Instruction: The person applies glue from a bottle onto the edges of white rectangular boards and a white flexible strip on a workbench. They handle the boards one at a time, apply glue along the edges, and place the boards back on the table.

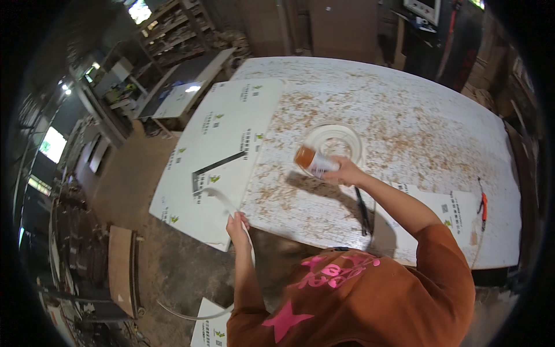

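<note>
My right hand (pixel 347 172) is closed around a bottle (pixel 314 162) with a white label and an amber-brown end, tilted above the table. Just behind the bottle, a coil of white strip (pixel 355 139) lies flat on the table. My left hand (pixel 238 224) pinches a length of pale flexible strip (pixel 220 198) at the table's front edge. One end of this strip reaches over a white printed panel (pixel 231 115), and the rest hangs down past my left arm. A slim black tool (pixel 362 213) lies just in front of my right hand.
Brown shavings are scattered over the large white table (pixel 404 127). A dark angled square (pixel 219 165) rests on the panel. At the right are a smaller printed panel (pixel 430 202) and a red-handled tool (pixel 484 203). A low bench (pixel 188 87) stands at far left.
</note>
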Demonstrator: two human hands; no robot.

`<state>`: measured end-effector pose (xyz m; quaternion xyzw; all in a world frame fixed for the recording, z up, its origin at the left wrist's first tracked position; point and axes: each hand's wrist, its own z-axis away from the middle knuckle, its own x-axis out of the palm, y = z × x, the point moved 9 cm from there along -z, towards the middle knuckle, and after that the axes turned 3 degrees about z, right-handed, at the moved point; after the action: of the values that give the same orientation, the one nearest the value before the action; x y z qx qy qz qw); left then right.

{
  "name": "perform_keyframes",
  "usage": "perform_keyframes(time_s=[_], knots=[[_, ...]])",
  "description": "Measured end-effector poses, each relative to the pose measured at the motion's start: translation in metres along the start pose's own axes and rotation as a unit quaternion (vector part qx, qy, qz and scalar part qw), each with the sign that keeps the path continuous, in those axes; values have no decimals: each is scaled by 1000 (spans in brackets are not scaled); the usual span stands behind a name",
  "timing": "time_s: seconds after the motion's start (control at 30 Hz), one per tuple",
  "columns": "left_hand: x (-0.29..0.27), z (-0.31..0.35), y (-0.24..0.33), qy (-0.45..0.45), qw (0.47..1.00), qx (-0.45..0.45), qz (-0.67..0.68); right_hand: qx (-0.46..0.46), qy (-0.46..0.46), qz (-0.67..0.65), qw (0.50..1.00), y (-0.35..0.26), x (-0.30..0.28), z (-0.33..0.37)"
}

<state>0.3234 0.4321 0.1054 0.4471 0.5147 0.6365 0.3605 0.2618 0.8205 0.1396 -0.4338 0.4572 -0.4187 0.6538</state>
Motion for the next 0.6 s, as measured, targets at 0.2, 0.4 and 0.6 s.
perform_keyframes(time_s=[0.2,0.4,0.6], knots=[[93,-15,-53,-60,986,-100,119,-232,184,-66,953,-86,-112,117],[194,7,-57,-266,962,-33,-50,-265,338,-6,903,-103,-156,209],[227,32,-62,-330,943,-46,-19,-163,439,198,861,-97,-172,242]])
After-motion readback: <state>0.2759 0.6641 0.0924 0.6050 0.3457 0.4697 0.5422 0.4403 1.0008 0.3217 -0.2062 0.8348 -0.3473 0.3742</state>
